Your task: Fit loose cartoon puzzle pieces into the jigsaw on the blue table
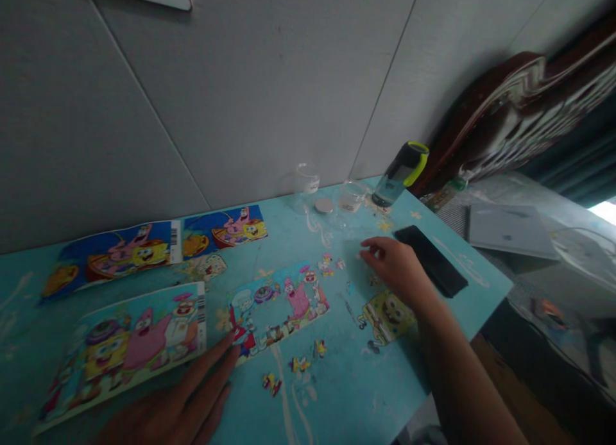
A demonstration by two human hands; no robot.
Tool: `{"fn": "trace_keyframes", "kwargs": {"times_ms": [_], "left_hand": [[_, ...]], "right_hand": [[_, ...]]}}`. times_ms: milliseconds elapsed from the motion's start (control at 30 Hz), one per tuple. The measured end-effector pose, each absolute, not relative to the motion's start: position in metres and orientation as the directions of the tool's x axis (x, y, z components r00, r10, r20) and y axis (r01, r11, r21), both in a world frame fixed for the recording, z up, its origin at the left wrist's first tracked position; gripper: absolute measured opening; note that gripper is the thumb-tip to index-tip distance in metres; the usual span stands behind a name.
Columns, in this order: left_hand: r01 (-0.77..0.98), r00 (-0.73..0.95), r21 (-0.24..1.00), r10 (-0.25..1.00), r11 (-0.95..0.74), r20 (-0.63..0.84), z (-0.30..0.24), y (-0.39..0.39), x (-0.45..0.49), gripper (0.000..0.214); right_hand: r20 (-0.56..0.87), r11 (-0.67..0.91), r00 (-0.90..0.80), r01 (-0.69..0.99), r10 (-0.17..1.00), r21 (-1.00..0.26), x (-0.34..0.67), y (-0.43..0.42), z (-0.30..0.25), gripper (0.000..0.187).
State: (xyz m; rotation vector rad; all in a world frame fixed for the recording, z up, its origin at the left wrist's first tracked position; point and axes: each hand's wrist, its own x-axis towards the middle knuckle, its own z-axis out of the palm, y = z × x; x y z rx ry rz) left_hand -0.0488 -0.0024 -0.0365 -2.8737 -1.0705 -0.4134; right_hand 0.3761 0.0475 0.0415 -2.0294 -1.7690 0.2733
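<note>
A partly filled jigsaw puzzle (pixel 310 310) with cartoon figures lies on the table, with a gap in its middle. My left hand (pixel 187 394) rests with fingers stretched out, their tips at the puzzle's lower left corner. Above the table, right of the puzzle, is my right hand (pixel 394 262); its fingers are bent and slightly apart, and nothing shows between them. Loose puzzle pieces (pixel 301 365) lie below the puzzle, and more small pieces (pixel 327 263) sit at its upper right corner. Left of it is a printed picture card (pixel 149 342) showing similar figures.
Two blue picture cards (pixel 129 252) lie along the wall. Clear plastic cups (pixel 351 195), a round pale lid (pixel 323 206) and a dark bottle (pixel 399 176) stand at the back. A black phone (pixel 433 262) lies beyond my right wrist. The table's right edge borders a laptop (pixel 510 230).
</note>
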Motion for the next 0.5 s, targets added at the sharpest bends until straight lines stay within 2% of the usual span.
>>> {"fn": "trace_keyframes", "kwargs": {"times_ms": [100, 267, 500], "left_hand": [[0.650, 0.732, 0.047, 0.641, -0.759, 0.231, -0.040, -0.004, -0.050, 0.062], [0.676, 0.723, -0.007, 0.661, -0.737, 0.201, -0.033, -0.004, -0.046, 0.055], [0.671, 0.739, -0.090, 0.655, -0.736, 0.157, -0.008, -0.006, -0.030, 0.044]], "right_hand": [[0.038, -0.213, 0.257, 0.868, 0.966, -0.449, 0.403, 0.047, 0.035, 0.031], [-0.007, -0.226, 0.242, 0.896, 0.970, -0.381, 0.412, 0.045, 0.024, 0.030], [-0.085, -0.246, 0.231, 0.888, 0.969, -0.389, 0.416, 0.049, 0.023, 0.024]]}}
